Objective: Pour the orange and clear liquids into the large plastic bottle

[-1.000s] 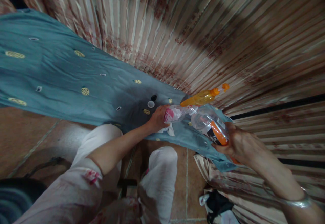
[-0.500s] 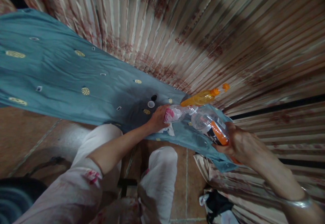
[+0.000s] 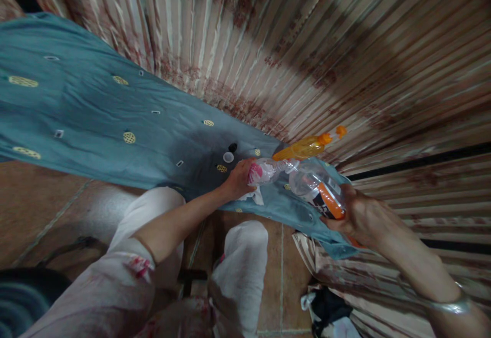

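My left hand (image 3: 238, 178) is closed around a small clear plastic bottle (image 3: 268, 170) with a pink label. The bottle's neck points right and meets the mouth of a larger clear bottle (image 3: 307, 180) with an orange and black label. Around the larger bottle's label my right hand (image 3: 355, 215) is wrapped, holding it tilted with its mouth toward the left. Whether liquid passes between the two mouths I cannot make out. Behind them stands an orange-yellow bottle (image 3: 303, 149) with an orange top. White tissue (image 3: 256, 196) lies below my left hand.
A white cap (image 3: 228, 157) and a black cap (image 3: 232, 147) lie on the blue-green cloth (image 3: 161, 133) with pineapple prints. Pleated curtains (image 3: 230, 46) rise behind the covered surface. A dark bundle (image 3: 330, 307) rests on the tiled floor at the lower right.
The larger bottle and my right hand have turned very slightly. Otherwise the hands and bottles hold their places.
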Demonstrator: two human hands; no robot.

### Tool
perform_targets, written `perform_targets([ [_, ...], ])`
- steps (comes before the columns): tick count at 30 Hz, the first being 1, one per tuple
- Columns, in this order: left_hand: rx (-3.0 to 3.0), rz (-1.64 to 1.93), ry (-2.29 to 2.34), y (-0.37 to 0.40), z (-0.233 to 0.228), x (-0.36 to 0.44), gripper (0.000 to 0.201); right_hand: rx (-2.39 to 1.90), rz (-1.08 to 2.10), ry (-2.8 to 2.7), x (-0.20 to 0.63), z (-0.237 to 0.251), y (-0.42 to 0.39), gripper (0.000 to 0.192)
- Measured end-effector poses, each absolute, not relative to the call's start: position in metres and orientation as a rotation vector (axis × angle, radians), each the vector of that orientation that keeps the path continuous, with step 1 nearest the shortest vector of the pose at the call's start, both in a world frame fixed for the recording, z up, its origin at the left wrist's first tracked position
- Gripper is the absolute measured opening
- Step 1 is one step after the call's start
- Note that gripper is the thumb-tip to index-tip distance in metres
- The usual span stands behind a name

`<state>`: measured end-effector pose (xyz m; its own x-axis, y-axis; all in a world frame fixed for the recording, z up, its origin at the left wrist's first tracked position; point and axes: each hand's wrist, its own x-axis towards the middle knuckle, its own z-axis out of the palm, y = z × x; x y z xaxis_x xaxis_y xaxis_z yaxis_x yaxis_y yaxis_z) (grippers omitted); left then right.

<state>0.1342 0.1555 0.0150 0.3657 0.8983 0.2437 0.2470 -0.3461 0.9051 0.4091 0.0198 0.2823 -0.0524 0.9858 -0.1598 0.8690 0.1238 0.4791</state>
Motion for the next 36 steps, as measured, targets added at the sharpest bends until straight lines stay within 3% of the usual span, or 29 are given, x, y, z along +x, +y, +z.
perform_targets([
  [9, 1.793, 0.998, 1.058, 0.156, 0.012, 0.14, 0.095, 1.79, 0.348, 1.969, 0.41, 0.282, 0.02, 0.027],
  [29, 1.818, 0.947, 0.992, 0.16, 0.007, 0.135, 0.105, 1.784, 0.355, 1.964, 0.414, 0.283, 0.021, 0.029],
  [36, 1.814, 1.014, 0.985, 0.157, 0.006, 0.135, 0.1, 1.813, 0.319, 1.955, 0.412, 0.283, 0.02, 0.031],
])
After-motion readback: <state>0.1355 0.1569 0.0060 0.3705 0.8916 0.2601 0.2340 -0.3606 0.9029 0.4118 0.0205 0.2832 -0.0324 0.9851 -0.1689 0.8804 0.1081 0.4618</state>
